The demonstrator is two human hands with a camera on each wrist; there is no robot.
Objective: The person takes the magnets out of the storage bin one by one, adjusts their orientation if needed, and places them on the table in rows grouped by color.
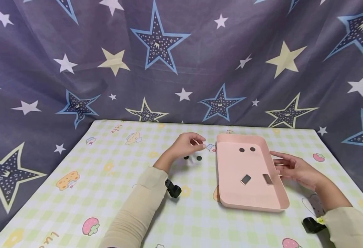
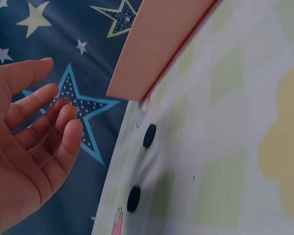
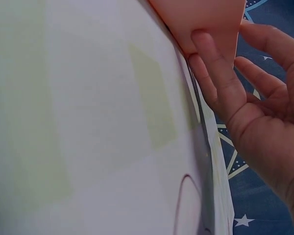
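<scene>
A shallow pink tray (image 1: 243, 199) lies on the table, right of centre. Inside it are two black discs (image 1: 241, 150) near the far end and two small dark rectangular pieces with pale edges, one by the middle (image 1: 245, 179) and the other (image 1: 267, 179) by the right wall. My right hand (image 1: 299, 170) is at the tray's right side, fingertips (image 3: 206, 41) against its outer wall. Left of the tray, my left hand (image 1: 185, 144) hovers with loosely bent fingers and holds nothing. Two more black discs (image 2: 149, 136) lie on the cloth below it, one partly hidden in the head view.
A green-and-white checked cloth (image 1: 76, 206) with cartoon prints covers the table. Behind its far edge hangs a dark curtain (image 1: 181, 82) patterned with stars. Each wrist wears a small black camera (image 1: 173, 189).
</scene>
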